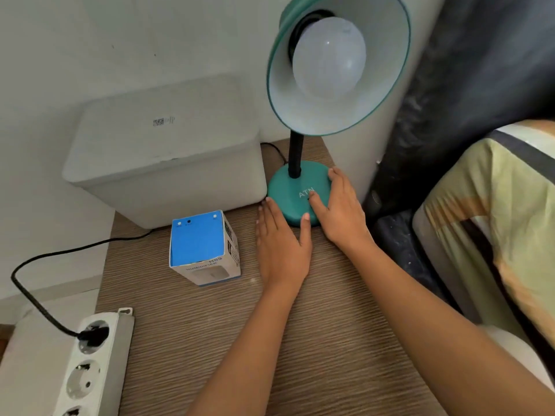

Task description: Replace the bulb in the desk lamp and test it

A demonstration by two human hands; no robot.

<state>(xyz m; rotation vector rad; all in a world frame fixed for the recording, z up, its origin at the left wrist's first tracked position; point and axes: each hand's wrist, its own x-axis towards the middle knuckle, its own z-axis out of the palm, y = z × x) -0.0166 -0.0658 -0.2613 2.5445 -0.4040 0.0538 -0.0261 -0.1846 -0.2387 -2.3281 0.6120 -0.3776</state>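
Note:
A teal desk lamp stands at the back of the wooden table, its round base [289, 193] near the wall and its shade [375, 94] tilted toward me. A large frosted white bulb [329, 58] sits in the socket and is unlit. My right hand [336, 211] lies flat on the right side of the base, thumb on its top near the printed letters. My left hand [280, 244] rests flat on the table against the base's front left edge, thumb touching it. Neither hand holds anything.
A blue and white cardboard box [204, 250] stands left of my left hand. Behind it is a white plastic bin [168, 151]. A black cord [36, 295] runs to a white power strip [93, 361] at the lower left. Bedding [492, 220] lies to the right.

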